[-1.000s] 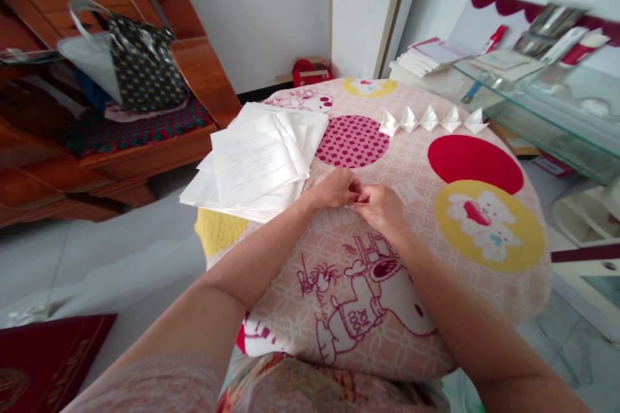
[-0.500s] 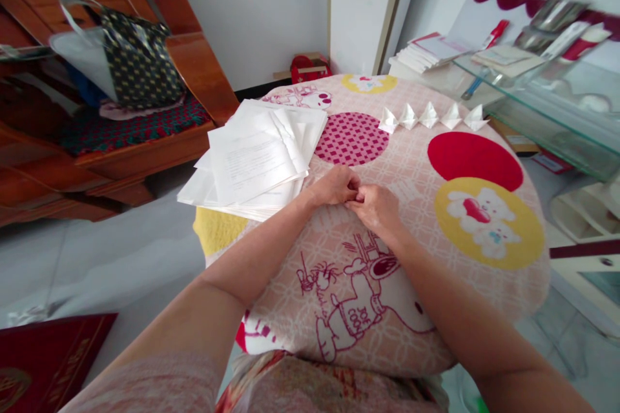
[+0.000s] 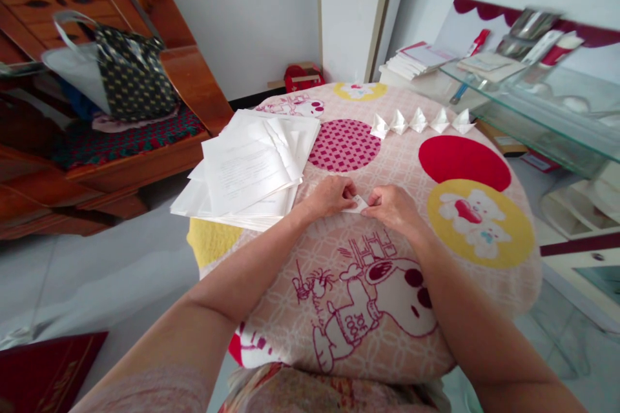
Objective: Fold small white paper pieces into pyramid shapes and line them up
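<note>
A small folded piece of white paper (image 3: 357, 204) lies between my hands at the middle of the table. My left hand (image 3: 332, 195) pinches its left side, with the fingers curled. At its right corner my right hand (image 3: 391, 205) presses thumb and fingertips together on the paper's edge. Parts of the paper are hidden under the fingers. Beyond my hands, several small pointed folded-paper shapes (image 3: 418, 120) stand in a row. Left of my left hand is a loose stack of white sheets (image 3: 247, 168), the top ones printed with text.
A patterned cloth (image 3: 329, 251) covers the round table. At the right stands a glass shelf (image 3: 547, 113) holding papers, a red marker (image 3: 478, 42) and metal containers. On the left is a wooden bench (image 3: 145, 148) with a black dotted bag (image 3: 133, 74).
My hands have moved apart from touching each other, and the white paper between them now shows. The view has shifted slightly; the stack and the row of folded shapes stay in place.
</note>
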`<state>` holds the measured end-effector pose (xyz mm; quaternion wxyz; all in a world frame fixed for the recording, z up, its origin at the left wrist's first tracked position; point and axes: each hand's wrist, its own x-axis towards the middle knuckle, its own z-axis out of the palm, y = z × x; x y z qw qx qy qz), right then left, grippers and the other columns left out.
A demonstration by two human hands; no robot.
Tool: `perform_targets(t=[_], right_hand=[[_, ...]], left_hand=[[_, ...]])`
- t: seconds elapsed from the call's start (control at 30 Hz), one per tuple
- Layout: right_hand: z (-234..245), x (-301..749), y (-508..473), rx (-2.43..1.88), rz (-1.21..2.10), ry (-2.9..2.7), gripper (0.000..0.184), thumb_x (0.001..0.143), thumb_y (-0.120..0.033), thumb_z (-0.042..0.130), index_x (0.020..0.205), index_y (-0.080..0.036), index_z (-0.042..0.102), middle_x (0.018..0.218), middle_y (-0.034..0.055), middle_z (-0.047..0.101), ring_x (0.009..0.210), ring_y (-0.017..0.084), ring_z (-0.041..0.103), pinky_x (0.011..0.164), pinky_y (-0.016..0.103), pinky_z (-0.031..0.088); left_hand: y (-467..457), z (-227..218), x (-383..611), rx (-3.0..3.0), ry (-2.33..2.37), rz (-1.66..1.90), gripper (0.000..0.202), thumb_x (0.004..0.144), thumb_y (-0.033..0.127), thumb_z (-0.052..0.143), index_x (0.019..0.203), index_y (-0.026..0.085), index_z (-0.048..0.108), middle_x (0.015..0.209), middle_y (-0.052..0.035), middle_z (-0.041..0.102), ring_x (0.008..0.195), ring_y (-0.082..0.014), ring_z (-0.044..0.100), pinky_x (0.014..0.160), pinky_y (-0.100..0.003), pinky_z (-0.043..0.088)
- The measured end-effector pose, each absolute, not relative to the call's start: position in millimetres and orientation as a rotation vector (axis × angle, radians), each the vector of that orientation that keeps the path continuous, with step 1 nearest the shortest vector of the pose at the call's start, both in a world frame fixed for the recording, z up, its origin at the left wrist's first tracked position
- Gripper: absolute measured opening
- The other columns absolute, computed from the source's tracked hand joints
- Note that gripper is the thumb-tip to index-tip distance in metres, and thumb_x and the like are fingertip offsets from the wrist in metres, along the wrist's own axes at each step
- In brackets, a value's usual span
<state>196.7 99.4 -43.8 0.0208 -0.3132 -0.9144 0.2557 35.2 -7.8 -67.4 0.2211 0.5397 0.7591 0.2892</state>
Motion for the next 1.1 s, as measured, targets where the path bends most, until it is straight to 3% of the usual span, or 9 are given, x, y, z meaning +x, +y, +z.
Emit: perform_targets(t=[0.2, 0.33, 0.47, 0.6, 0.7, 0.9, 1.1], right_hand=[[-43, 199, 101, -0.906, 0.759, -2.848, 0.012, 0.074, -0.025, 0.082, 0.072, -0.021, 0.071, 0.074, 0.0044, 0.072, 0.069, 0.019, 0.061, 0.062, 0.031, 0.036], [-44, 202, 108, -0.812, 0.859, -2.823, 0.014, 0.073, -0.024, 0.079, 0.065, -0.019, 0.068, 0.065, 0.002, 0.067, 0.063, 0.017, 0.057, 0.059, 0.031, 0.034], [-46, 204, 117, -0.661, 1.254, -2.673, 0.018, 0.074, -0.027, 0.074, 0.061, -0.019, 0.065, 0.057, -0.0008, 0.061, 0.056, 0.013, 0.052, 0.054, 0.028, 0.033], [-47, 206, 118, -0.623, 1.77, -2.446, 0.025, 0.077, -0.039, 0.073, 0.065, -0.018, 0.067, 0.06, 0.001, 0.065, 0.05, 0.011, 0.053, 0.048, 0.025, 0.035], [-46, 208, 114, -0.608, 1.967, -2.303, 0.031, 0.078, -0.044, 0.075, 0.065, -0.017, 0.066, 0.059, 0.0014, 0.065, 0.047, 0.01, 0.054, 0.045, 0.023, 0.035], [-42, 210, 112, -0.604, 2.034, -2.234, 0.032, 0.078, -0.04, 0.075, 0.059, -0.018, 0.063, 0.051, -0.0015, 0.058, 0.041, 0.007, 0.047, 0.04, 0.021, 0.027], [-44, 211, 113, -0.573, 2.03, -2.237, 0.032, 0.078, -0.04, 0.076, 0.059, -0.018, 0.063, 0.052, -0.0013, 0.059, 0.042, 0.008, 0.048, 0.04, 0.021, 0.029]], left_hand=[[-9, -70, 33, 1.414, 1.966, 0.904, 0.016, 0.071, 0.016, 0.074, 0.087, 0.015, 0.07, 0.068, 0.0026, 0.067, 0.064, -0.0114, 0.06, 0.061, -0.021, 0.042], [-10, -69, 31, 1.294, 1.807, 0.984, 0.011, 0.07, 0.02, 0.077, 0.075, 0.014, 0.069, 0.06, 0.0045, 0.061, 0.058, -0.0086, 0.053, 0.057, -0.021, 0.038], [-11, -63, 30, 1.104, 1.693, 1.105, 0.013, 0.071, 0.021, 0.078, 0.071, 0.012, 0.069, 0.058, 0.0046, 0.059, 0.053, -0.006, 0.047, 0.052, -0.02, 0.031], [-14, -54, 31, 0.913, 1.542, 1.233, 0.02, 0.072, 0.026, 0.083, 0.074, 0.011, 0.07, 0.057, 0.0041, 0.059, 0.048, -0.0044, 0.044, 0.047, -0.02, 0.028], [-16, -49, 33, 0.844, 1.445, 1.278, 0.025, 0.069, 0.026, 0.087, 0.075, 0.011, 0.069, 0.057, 0.0038, 0.06, 0.046, -0.0044, 0.046, 0.044, -0.019, 0.029], [-19, -43, 36, 0.819, 1.354, 1.307, 0.024, 0.069, 0.021, 0.088, 0.075, 0.011, 0.067, 0.057, 0.0035, 0.063, 0.045, -0.0038, 0.05, 0.043, -0.017, 0.034], [-20, -40, 37, 0.857, 1.346, 1.31, 0.026, 0.066, 0.019, 0.09, 0.074, 0.011, 0.067, 0.057, 0.0035, 0.064, 0.045, -0.0038, 0.053, 0.042, -0.015, 0.036]])
